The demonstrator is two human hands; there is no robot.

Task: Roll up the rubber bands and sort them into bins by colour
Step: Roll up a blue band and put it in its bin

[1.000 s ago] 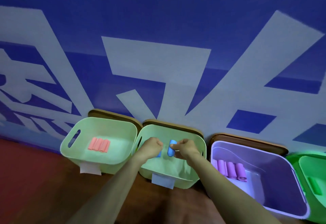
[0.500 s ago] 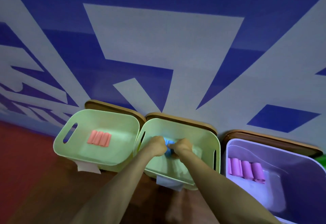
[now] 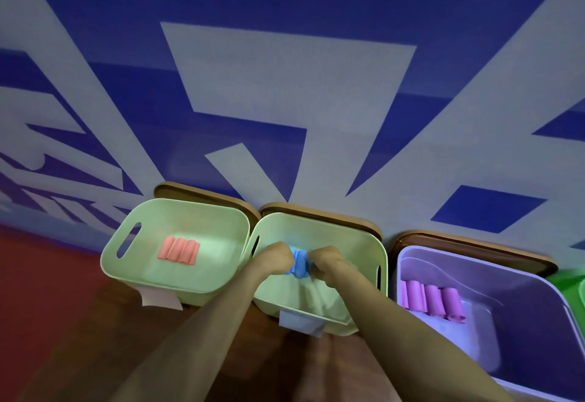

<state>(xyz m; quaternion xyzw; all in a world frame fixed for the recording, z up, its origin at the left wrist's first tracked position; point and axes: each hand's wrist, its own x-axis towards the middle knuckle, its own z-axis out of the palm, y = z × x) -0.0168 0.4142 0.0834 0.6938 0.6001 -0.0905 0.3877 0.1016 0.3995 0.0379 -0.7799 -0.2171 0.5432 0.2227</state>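
Both my hands reach down inside the middle pale green bin (image 3: 364, 237). Between them lie the blue rolled rubber bands (image 3: 299, 264). My left hand (image 3: 273, 259) has its fingers curled against the left side of the blue rolls, and my right hand (image 3: 326, 262) is curled against their right side. The fingertips are hidden, so how each grips is unclear. Several pink rolls (image 3: 179, 250) lie in the left pale green bin (image 3: 126, 262). Several purple rolls (image 3: 432, 302) lie in the lilac bin (image 3: 519, 275) on the right.
A bright green bin (image 3: 569, 284) shows at the far right edge. The bins stand in a row on a brown wooden floor against a blue-and-grey patterned wall. Brown lids (image 3: 332, 216) stand behind the bins. White labels (image 3: 299, 322) hang on the bin fronts.
Both hands have gone from above the bin rim down into the middle bin with the blue roll, and they now sit close together around the blue rolls. The view moved nearer.
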